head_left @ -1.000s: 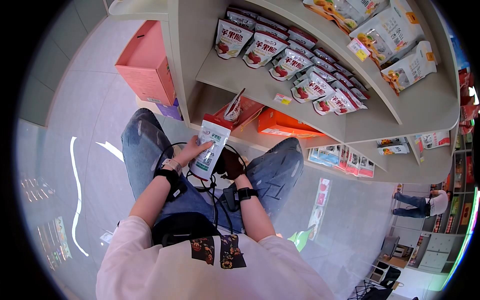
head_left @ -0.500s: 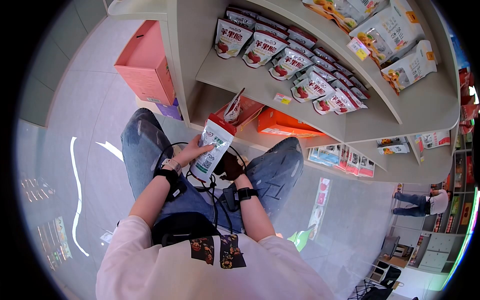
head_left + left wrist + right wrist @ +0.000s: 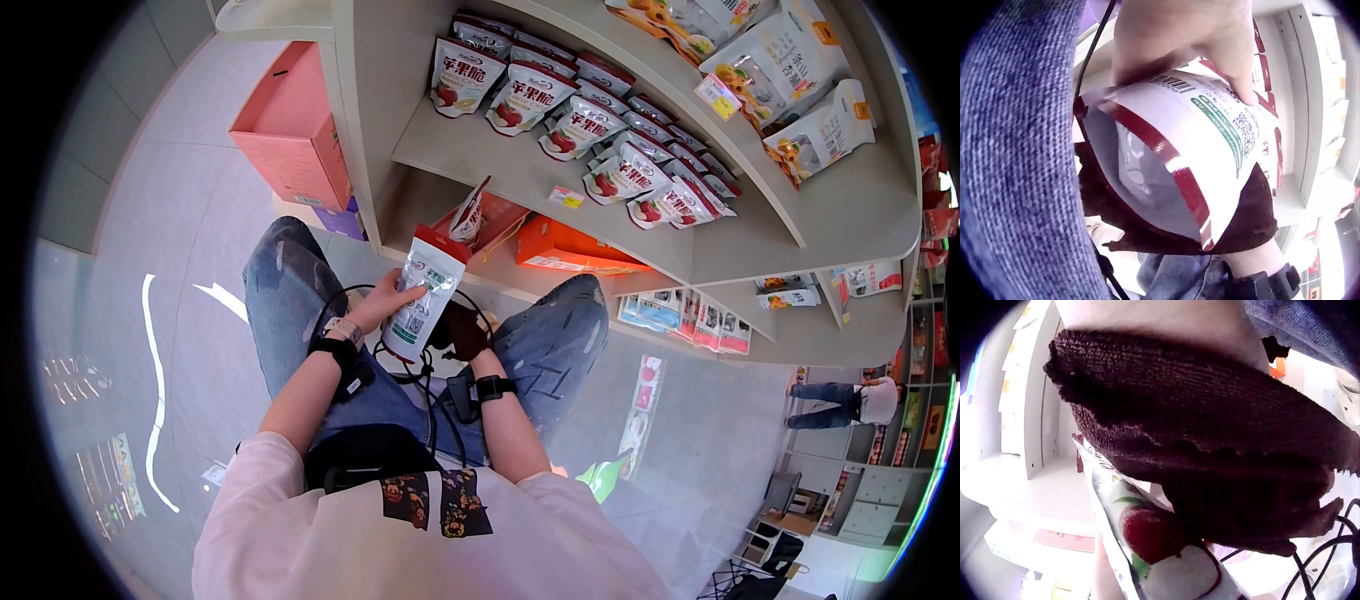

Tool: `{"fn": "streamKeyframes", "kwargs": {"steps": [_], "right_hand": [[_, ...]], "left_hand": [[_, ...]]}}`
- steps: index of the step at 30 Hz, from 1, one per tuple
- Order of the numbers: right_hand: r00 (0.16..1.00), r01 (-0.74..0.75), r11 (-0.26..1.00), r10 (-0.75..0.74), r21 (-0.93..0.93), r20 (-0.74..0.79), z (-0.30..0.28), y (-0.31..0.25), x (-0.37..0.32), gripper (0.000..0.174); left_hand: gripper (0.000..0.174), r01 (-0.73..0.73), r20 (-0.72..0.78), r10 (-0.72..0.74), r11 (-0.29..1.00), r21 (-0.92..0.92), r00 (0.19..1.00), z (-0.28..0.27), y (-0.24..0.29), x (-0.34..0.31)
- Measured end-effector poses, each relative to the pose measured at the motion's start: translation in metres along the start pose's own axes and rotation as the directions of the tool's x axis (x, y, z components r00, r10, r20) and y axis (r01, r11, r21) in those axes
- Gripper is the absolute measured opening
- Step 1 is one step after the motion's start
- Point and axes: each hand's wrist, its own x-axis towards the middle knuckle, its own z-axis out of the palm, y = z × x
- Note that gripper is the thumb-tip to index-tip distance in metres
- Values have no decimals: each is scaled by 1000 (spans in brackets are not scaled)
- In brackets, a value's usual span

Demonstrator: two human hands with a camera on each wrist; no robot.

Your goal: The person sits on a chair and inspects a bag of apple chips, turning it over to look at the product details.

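Observation:
A white pouch with a red band [image 3: 421,290] stands tilted above the lap, its printed back upwards. My left hand [image 3: 383,301] grips its left side, thumb across the back; the left wrist view shows this hand [image 3: 1185,37] over the pouch [image 3: 1210,119]. A dark brown cloth [image 3: 1197,419] covers my right hand [image 3: 462,335], which is at the pouch's far side. In the right wrist view the cloth lies against the pouch's front [image 3: 1147,531], which bears an apple picture. The right fingers are hidden under the cloth.
Shelves [image 3: 480,150] ahead bear rows of apple pouches [image 3: 528,97]. One pouch [image 3: 467,213] leans on the lower shelf near an orange box [image 3: 575,248]. A pink box [image 3: 295,150] stands at the left. Black cables [image 3: 428,400] hang between the wrists; another person [image 3: 850,405] is far right.
The pouch's upper end swung to the right, then slightly back left, in my left hand. Both hands have stayed in nearly the same place.

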Motion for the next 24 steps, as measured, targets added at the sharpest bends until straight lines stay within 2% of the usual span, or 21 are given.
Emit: {"fn": "streamKeyframes", "kwargs": {"steps": [1,4,5,8,11,13,16,18,20,23,24], "right_hand": [[992,47,995,-36,86,-122,5,7,0,73],[982,-51,991,72,122,-176,17,23,4,73],[952,-14,998,33,67,-304,23,25,4,82],[968,-90,984,51,-151,-247,21,16,2,80],[953,113,988,-77,107,-292,30,22,5,82],[998,12,999,-9,38,-58,12,6,0,82],[956,-147,989,143,-2,258,0,-10,6,85],[958,-97,994,77,58,275,7,-4,7,84],[985,134,977,-150,163,90,26,18,2,80],[968,-33,999,37,-19,249,11,1,5,75],[973,-64,998,63,-2,222,16,3,7,75]], "left_hand": [[73,22,-5,-22,999,24,1000,2,4,-3],[84,81,106,-99,983,164,989,2,12,-6],[84,68,110,-84,988,142,990,1,9,-4],[82,43,91,-51,995,93,995,1,0,0],[78,21,29,-23,997,72,999,1,0,0],[74,-19,17,18,999,48,1000,-1,-9,4],[67,-66,33,67,997,-41,997,-3,-11,7],[60,-37,37,40,997,-65,999,-4,-10,8],[56,-26,39,30,995,-99,999,-4,-9,7],[53,-48,33,55,983,-177,998,-3,-9,7],[52,-64,26,71,975,-211,997,-2,-10,7]]}}
